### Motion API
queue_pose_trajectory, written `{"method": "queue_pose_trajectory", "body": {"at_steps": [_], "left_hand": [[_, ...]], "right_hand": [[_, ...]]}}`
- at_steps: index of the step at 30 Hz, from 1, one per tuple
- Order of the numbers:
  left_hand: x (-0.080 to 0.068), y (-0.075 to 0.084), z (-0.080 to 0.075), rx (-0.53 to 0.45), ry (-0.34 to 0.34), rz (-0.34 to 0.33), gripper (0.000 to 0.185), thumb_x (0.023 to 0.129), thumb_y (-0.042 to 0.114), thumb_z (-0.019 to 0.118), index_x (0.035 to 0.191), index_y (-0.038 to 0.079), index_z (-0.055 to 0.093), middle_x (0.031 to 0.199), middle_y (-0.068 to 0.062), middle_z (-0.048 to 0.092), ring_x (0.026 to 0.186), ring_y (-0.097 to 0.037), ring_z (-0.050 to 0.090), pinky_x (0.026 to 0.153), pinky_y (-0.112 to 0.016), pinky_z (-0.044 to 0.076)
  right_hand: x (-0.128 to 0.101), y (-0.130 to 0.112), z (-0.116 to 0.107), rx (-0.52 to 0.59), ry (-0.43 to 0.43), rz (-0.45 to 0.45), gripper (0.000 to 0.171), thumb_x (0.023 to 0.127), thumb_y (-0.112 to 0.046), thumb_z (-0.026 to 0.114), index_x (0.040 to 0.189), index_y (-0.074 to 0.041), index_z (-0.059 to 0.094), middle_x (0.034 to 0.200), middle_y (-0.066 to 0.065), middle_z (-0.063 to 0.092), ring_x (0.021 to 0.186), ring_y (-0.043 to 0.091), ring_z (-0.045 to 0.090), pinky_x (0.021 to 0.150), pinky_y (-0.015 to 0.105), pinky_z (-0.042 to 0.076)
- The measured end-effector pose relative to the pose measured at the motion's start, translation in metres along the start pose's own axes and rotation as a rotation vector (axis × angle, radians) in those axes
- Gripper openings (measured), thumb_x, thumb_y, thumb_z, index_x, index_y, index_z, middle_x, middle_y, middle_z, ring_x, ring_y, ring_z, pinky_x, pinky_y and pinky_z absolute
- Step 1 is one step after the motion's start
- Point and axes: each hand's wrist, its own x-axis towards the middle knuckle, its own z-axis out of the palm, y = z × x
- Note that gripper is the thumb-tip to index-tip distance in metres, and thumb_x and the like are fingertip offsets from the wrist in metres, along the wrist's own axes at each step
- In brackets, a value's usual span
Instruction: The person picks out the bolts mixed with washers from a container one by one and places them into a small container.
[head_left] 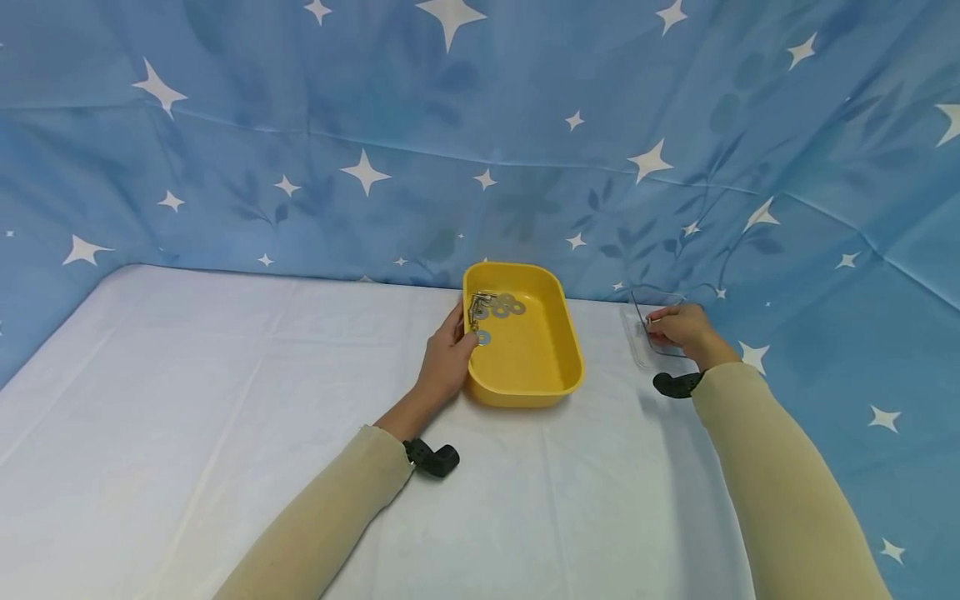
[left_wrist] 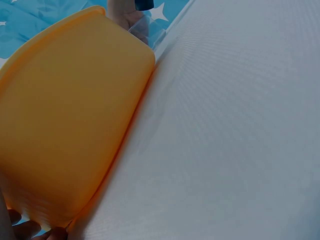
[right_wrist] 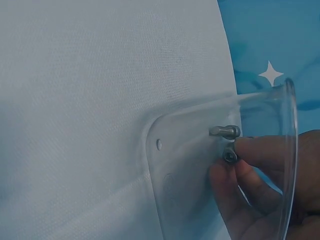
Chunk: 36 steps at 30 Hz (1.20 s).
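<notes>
A yellow tray [head_left: 558,367] sits on the white table and holds several flat washers [head_left: 508,307] and small metal bolts [head_left: 477,306] at its far end. My left hand [head_left: 465,327] grips the tray's left rim, thumb by the bolts; in the left wrist view its fingertips [left_wrist: 27,230] curl against the tray's outer wall [left_wrist: 70,125]. My right hand [head_left: 655,327] reaches into a clear plastic container [head_left: 637,337] to the tray's right. There its fingers [right_wrist: 250,150] pinch a small bolt [right_wrist: 230,156], with a second bolt [right_wrist: 226,131] lying just above.
A blue star-patterned cloth [head_left: 480,150] hangs as a backdrop behind and to the right, close to the clear container. The white tablecloth [head_left: 187,392] stretches wide to the left and toward me.
</notes>
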Motion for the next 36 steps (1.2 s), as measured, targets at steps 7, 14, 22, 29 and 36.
{"method": "queue_pose_trajectory", "body": {"at_steps": [7,14,22,29,36], "left_hand": [[0.0,0.0001,0.0002,0.0,-0.003,-0.003,0.07,0.095,0.022,0.046,0.162,0.021,0.026,0.16,-0.008,0.043,0.137,-0.02,0.054,0.109,-0.042,0.049],[-0.0007,0.0017,0.0004,0.022,0.004,-0.005,0.07,0.095,0.022,0.046,0.162,0.022,0.025,0.159,-0.007,0.045,0.132,-0.021,0.058,0.108,-0.042,0.049],[-0.0011,0.0008,0.0006,0.005,0.001,-0.004,0.07,0.096,0.022,0.046,0.162,0.022,0.025,0.16,-0.007,0.044,0.132,-0.021,0.058,0.108,-0.042,0.049],[-0.0007,-0.0003,0.001,0.001,-0.005,0.02,0.069,0.097,0.019,0.047,0.162,0.02,0.025,0.159,-0.01,0.045,0.137,-0.024,0.055,0.111,-0.044,0.047],[-0.0004,-0.0001,0.0004,0.003,0.0,0.009,0.07,0.095,0.022,0.046,0.162,0.02,0.026,0.158,-0.01,0.046,0.134,-0.023,0.057,0.109,-0.043,0.048]], "right_hand": [[0.0031,0.0009,0.0004,-0.021,0.01,0.016,0.037,0.1,-0.014,0.057,0.133,0.003,0.057,0.092,-0.006,0.058,0.076,0.003,0.059,0.07,0.017,0.055],[0.0025,0.0,0.0004,-0.029,0.013,0.018,0.039,0.1,-0.015,0.057,0.135,0.004,0.056,0.086,-0.009,0.06,0.077,0.005,0.059,0.07,0.018,0.055],[0.0011,0.0004,0.0006,-0.018,0.021,0.016,0.041,0.101,-0.015,0.057,0.136,0.005,0.056,0.085,-0.009,0.06,0.077,0.005,0.059,0.069,0.016,0.055],[0.0006,-0.0002,0.001,-0.019,0.011,0.015,0.044,0.101,-0.016,0.057,0.139,0.006,0.054,0.088,-0.008,0.061,0.079,0.004,0.059,0.071,0.016,0.055],[0.0004,-0.0007,0.0006,-0.013,0.001,0.011,0.045,0.101,-0.016,0.058,0.139,0.007,0.053,0.082,-0.012,0.06,0.077,0.004,0.06,0.07,0.017,0.056]]}}
